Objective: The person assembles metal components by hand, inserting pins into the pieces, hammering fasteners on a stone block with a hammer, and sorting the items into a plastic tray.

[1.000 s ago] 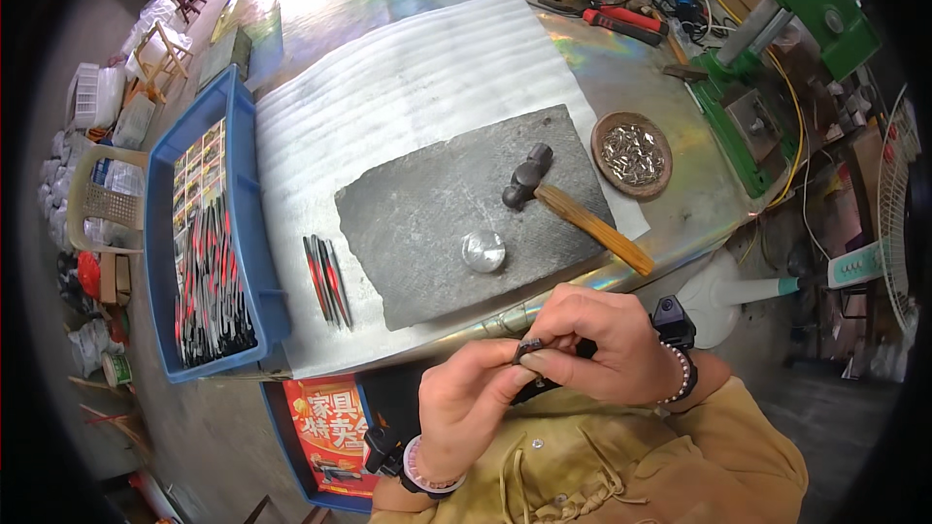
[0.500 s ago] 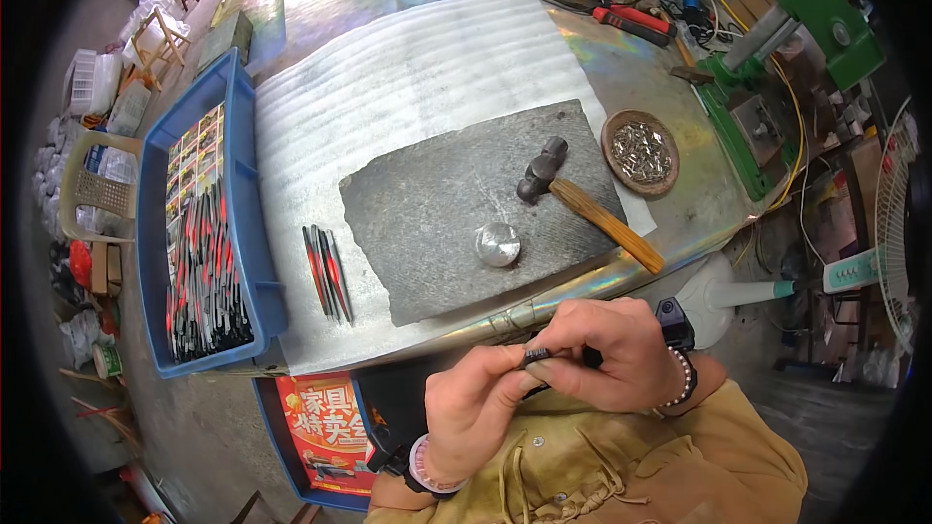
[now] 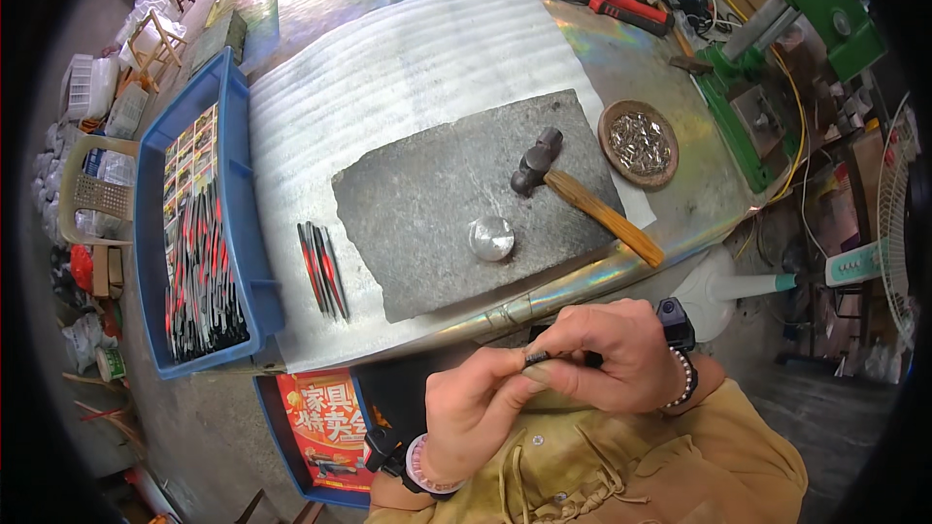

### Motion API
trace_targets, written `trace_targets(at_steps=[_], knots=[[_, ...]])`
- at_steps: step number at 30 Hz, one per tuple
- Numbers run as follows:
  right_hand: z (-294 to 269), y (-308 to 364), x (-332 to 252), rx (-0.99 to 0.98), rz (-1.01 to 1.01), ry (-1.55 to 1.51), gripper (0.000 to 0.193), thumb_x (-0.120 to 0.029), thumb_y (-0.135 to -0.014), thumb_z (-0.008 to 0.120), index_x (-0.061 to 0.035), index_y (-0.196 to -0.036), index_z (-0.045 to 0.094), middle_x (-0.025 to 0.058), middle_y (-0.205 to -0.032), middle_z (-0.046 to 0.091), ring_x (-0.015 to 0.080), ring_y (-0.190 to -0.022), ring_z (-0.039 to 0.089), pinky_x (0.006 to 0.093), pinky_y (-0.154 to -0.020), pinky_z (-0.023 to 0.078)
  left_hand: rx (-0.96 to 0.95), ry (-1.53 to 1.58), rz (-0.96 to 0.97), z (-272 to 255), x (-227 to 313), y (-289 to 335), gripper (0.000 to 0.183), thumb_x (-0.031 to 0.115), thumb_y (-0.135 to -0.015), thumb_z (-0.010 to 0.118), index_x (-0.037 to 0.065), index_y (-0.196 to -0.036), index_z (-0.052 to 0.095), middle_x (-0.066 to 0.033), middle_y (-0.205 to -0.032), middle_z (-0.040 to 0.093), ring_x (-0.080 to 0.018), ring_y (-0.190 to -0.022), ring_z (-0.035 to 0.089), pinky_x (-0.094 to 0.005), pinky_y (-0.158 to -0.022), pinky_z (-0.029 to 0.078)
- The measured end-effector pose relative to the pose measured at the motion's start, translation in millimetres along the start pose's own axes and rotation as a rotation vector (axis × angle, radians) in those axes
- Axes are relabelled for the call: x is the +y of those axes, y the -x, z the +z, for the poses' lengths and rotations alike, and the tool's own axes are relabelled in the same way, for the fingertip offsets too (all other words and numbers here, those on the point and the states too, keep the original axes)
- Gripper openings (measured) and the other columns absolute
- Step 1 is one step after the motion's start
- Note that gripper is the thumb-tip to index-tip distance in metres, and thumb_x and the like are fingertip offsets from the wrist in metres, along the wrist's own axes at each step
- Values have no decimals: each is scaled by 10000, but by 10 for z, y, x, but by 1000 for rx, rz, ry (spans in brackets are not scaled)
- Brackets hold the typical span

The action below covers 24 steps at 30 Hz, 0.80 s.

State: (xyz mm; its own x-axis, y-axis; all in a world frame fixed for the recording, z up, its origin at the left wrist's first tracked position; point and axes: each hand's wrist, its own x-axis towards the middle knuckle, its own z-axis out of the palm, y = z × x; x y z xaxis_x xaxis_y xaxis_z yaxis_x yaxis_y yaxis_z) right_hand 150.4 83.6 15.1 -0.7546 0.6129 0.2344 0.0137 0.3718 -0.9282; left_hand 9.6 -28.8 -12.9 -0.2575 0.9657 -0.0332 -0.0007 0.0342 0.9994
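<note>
In front of my chest, both hands are closed on a small dark piece (image 3: 535, 359), with only its short black end showing. My left hand (image 3: 473, 406) pinches it between thumb and fingertips. From the other side, my right hand (image 3: 610, 354) grips it with bent fingers that hide the rest. Beyond them lies a grey stone slab (image 3: 417, 204) bearing a round shiny metal block (image 3: 491, 239) and a hammer (image 3: 597, 213) with a wooden handle. Left of the slab, several slim black-and-red pieces (image 3: 322, 270) lie side by side on a white foam sheet (image 3: 379, 68).
A blue crate (image 3: 257, 267) at left holds many slim black-and-red pieces. Right of the slab sits a round bowl (image 3: 653, 180) of small shiny metal parts. Farther right stand a green press (image 3: 723, 121) and a fan (image 3: 854, 264). Red-handled pliers (image 3: 631, 15) lie at the back.
The table and its contents have shifted slightly left and upward in the picture. Both hands keep nearly the same place and the same hold on the dark piece.
</note>
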Motion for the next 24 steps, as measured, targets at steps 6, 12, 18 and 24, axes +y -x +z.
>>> trace_targets(at_steps=[6,12,18,24], knots=[[-11,81,-13,-41,65,38,112,-64,-778,685,-17,-863,630,90,-667,587,207,-548,590,291,-503,454,-111,-14,-89,-13,10,49,106,20,-845,658,-41,-912,602,-34,-799,641,-47,-715,559,-188,-626,454],[8,161,5,-17,62,11,100,-82,-777,692,-32,-810,612,84,-632,569,193,-511,568,288,-479,441,-94,239,-132,60,35,78,116,37,-854,654,-33,-912,582,-2,-763,609,-21,-686,519,-163,-593,413],[-55,160,-37,-73,80,66,125,-87,-780,689,-27,-800,581,92,-616,551,214,-501,559,293,-468,431,-118,137,-136,41,35,103,126,47,-853,659,-27,-896,567,5,-741,590,-14,-673,503,-156,-580,397],[-91,207,0,-154,173,-16,116,-38,-818,669,7,-790,566,53,-598,601,104,-558,642,213,-461,454,-252,244,-300,33,47,78,117,45,-877,621,-47,-910,555,-83,-809,668,-87,-766,617,-220,-661,505]])
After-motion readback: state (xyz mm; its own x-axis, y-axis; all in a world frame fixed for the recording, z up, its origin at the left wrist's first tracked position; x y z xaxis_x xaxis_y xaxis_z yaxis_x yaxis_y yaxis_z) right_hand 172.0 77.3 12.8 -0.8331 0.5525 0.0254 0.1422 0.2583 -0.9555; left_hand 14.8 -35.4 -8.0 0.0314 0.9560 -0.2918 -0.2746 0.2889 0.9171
